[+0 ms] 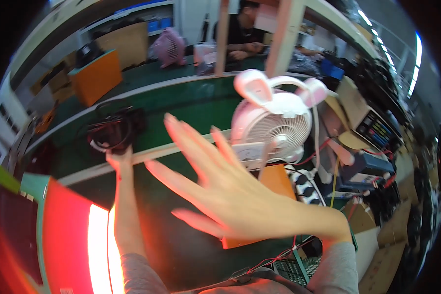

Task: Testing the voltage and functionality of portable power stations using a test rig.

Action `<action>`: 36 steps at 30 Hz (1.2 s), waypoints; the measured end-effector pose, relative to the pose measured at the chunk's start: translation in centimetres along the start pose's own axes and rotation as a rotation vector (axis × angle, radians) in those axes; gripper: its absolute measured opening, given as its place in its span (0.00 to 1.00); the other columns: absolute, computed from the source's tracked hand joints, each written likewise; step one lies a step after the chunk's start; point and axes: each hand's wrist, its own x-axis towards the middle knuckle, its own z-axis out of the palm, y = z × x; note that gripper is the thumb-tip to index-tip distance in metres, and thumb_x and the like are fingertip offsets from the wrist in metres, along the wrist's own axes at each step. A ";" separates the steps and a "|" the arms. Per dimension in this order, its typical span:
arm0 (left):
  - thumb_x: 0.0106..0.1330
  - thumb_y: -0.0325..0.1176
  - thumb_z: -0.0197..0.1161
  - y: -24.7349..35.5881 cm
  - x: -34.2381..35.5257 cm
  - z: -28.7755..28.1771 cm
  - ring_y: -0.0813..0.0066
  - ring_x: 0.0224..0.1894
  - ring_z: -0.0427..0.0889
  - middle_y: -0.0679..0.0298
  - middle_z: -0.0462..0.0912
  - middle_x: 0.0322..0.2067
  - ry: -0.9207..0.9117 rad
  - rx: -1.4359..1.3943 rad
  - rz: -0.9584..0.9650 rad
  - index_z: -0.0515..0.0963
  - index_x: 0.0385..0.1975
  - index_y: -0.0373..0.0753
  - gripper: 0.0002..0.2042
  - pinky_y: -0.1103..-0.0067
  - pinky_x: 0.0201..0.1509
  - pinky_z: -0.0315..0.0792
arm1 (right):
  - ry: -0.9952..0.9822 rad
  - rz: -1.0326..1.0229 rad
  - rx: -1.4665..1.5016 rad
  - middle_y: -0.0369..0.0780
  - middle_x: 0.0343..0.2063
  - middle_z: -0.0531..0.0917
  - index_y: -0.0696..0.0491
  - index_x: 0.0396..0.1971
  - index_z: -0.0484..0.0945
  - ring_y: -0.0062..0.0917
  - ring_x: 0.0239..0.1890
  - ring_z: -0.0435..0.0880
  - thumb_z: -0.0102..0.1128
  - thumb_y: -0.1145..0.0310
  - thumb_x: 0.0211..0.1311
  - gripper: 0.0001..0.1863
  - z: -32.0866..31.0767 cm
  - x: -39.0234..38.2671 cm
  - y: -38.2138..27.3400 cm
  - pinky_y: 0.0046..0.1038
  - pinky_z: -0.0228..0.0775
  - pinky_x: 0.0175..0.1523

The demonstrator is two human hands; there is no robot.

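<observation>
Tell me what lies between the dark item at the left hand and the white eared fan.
In the head view, the open right hand has its fingertips between the dark item and the fan, with green surface behind.

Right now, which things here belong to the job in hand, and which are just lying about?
Job in hand, probably:
- dark item, at the left hand
- white-and-pink fan, nearest the open right hand

Lying about:
- distant pink fan
- orange-sided box
- green crate
</observation>
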 end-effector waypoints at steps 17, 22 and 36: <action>0.56 0.20 0.53 10.7 -22.6 9.4 0.59 0.34 0.77 0.54 0.79 0.29 -0.978 1.310 0.450 0.77 0.35 0.31 0.09 0.75 0.40 0.70 | 0.815 0.871 -0.149 0.43 0.33 0.82 0.62 0.35 0.77 0.25 0.33 0.82 0.54 0.81 0.55 0.08 -11.3 -29.2 -2.1 0.23 0.72 0.41; 0.66 0.27 0.40 15.0 -35.6 17.3 0.72 0.23 0.66 0.61 0.72 0.19 -1.414 0.390 0.183 0.66 0.22 0.36 0.11 0.78 0.27 0.66 | 1.441 1.178 -0.230 0.38 0.33 0.81 0.56 0.42 0.76 0.17 0.32 0.78 0.53 0.67 0.62 0.12 -14.8 -42.3 2.3 0.18 0.69 0.35; 0.58 0.40 0.61 14.1 -50.1 29.2 0.76 0.31 0.64 0.71 0.70 0.26 -1.165 -0.101 -0.677 0.80 0.19 0.49 0.08 0.82 0.33 0.56 | 1.309 1.411 0.066 0.38 0.38 0.76 0.55 0.54 0.63 0.25 0.35 0.77 0.61 0.63 0.54 0.29 -16.7 -59.8 24.2 0.30 0.71 0.38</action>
